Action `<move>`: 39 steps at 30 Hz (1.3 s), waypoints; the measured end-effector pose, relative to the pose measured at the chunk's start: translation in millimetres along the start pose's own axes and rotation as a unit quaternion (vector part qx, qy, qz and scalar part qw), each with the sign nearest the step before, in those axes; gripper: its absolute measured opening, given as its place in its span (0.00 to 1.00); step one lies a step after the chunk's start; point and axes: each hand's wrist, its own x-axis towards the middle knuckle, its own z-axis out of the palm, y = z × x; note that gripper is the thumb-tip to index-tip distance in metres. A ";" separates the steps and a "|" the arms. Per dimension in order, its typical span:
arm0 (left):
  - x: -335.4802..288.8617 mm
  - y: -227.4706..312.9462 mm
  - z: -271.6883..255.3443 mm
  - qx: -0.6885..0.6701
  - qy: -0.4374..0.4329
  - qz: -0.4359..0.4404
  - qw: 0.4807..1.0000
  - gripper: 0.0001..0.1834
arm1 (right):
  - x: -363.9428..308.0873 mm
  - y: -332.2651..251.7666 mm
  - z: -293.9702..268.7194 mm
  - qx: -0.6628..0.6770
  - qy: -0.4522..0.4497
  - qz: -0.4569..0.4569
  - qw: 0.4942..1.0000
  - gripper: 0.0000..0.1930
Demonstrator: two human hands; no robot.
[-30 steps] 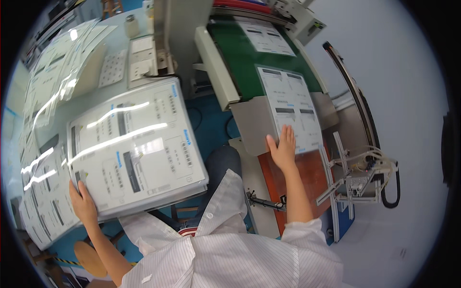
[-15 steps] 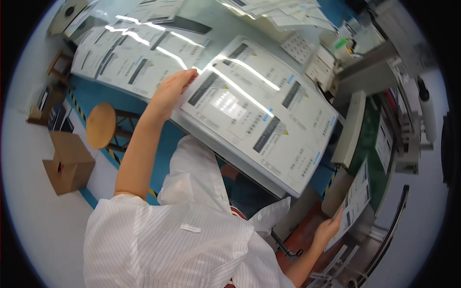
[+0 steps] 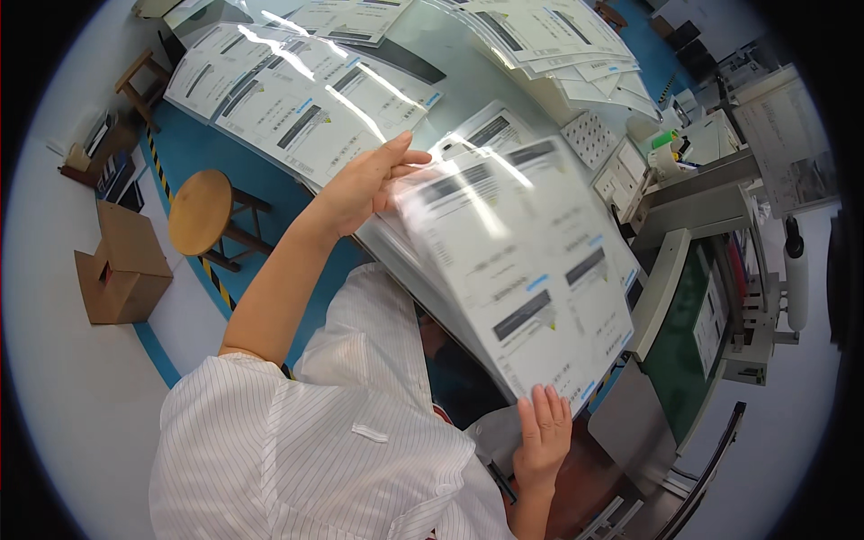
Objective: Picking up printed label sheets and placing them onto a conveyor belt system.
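cup [image 3: 662, 164] holds green item [image 3: 664, 139]. left hand [image 3: 373, 184] at printed sheet [image 3: 540, 256] left edge, grip unclear. right hand [image 3: 543, 441] unclamped, fingers extended at near edge.

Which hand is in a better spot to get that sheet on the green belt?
Probably the right hand: it is nearer the green belt, at the lower edge of the top sheet. The left hand is farther off, by the top sheet's left corner.
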 end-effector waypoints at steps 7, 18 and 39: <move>-2.9 -13.2 -9.2 0.313 0.042 0.089 0.945 0.18 | 10.0 14.0 12.7 -0.055 -0.007 0.046 0.997 0.21; 11.4 -30.6 -8.4 0.582 0.105 0.294 0.751 0.15 | 27.0 16.6 23.0 -0.028 -0.026 0.194 0.980 0.29; 29.2 -42.9 -16.6 0.634 0.084 0.283 0.715 0.16 | -39.0 121.5 -2.8 0.084 0.104 0.424 0.896 0.19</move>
